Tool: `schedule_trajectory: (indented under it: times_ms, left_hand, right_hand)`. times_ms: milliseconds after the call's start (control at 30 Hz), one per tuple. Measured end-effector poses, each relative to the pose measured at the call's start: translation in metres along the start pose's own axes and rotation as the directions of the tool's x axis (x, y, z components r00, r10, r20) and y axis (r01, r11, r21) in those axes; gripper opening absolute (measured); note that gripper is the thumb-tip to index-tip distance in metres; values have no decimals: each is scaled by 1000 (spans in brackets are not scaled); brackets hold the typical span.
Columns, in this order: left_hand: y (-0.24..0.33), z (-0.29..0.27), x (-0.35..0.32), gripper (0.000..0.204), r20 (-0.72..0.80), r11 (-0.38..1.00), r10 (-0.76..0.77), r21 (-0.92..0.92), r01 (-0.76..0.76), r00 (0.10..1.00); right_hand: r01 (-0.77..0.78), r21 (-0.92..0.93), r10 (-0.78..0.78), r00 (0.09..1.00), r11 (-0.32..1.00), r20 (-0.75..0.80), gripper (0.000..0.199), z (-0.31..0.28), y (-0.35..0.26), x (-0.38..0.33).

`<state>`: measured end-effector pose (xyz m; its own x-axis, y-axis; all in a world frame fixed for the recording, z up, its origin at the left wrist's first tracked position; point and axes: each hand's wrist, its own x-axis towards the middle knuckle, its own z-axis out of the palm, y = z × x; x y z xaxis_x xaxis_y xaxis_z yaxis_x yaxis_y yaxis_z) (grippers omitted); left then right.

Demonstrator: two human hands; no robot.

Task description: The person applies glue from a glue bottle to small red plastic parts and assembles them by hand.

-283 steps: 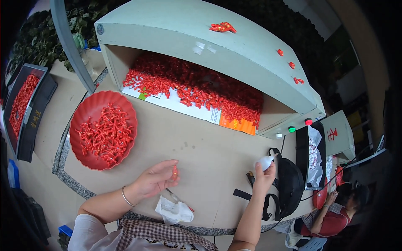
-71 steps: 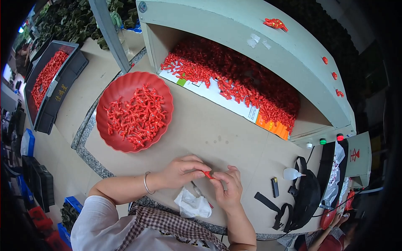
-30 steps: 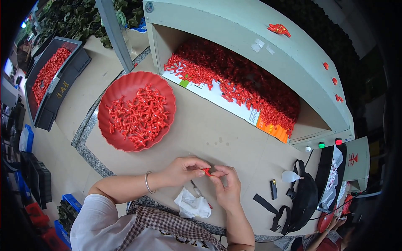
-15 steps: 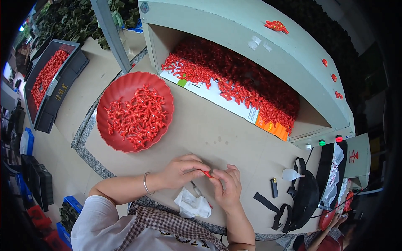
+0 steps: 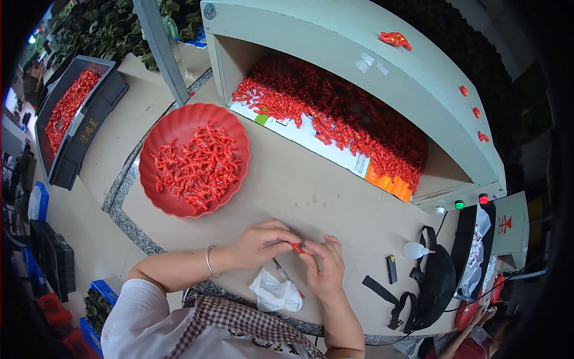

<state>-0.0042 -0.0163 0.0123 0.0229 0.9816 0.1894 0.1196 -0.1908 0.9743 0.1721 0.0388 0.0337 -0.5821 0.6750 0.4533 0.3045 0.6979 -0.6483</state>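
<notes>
Between my two hands, above the near part of the table, is a small glossy red plastic-looking piece [image 5: 296,246]. My left hand [image 5: 266,244] pinches one end of it between thumb and finger. My right hand [image 5: 323,263] has thumb and fingertips closed on its other end. The piece's exact shape is partly covered by the fingers. Just below the hands lies a crumpled white cloth [image 5: 276,291], with a thin-handled tool [image 5: 281,270] beside it. To the far left of my hands, a scalloped red bowl [image 5: 156,194] holds many similar red pieces.
A pale green cabinet [image 5: 335,36] stands at the back, its open shelf heaped with red pieces [image 5: 359,134]. A grey bin [image 5: 89,128] with more red pieces sits at left. A black bag [image 5: 435,284], lighter [image 5: 391,269] and white bottle [image 5: 414,250] lie at right, near another person's arm [image 5: 457,341].
My hands stay in almost the same place with the red piece between them. The whole view has shifted very slightly; nothing else has visibly moved.
</notes>
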Motion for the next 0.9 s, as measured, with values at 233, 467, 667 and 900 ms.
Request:
schedule_trajectory:
  times_ms: [233, 467, 667, 900]
  left_hand:
    - [0, 0, 1, 20, -10, 1000, -5, -15, 5, 1000]
    - [0, 0, 1, 20, -8, 1000, -17, -12, 17, 1000]
    - [-1, 0, 1, 20, -11, 1000, 3, 8, -3, 1000]
    - [0, 1, 2, 20, 12, 996, -48, -75, 48, 999]
  right_hand:
    - [-10, 6, 10, 1000, 1000, 7, 22, 1, 1, 0]
    - [-17, 4, 17, 1000, 1000, 14, 22, 1, 2, 0]
    - [-12, 8, 12, 1000, 1000, 12, 23, 2, 2, 0]
    - [-58, 52, 56, 998, 997, 25, 26, -1, 3, -1]
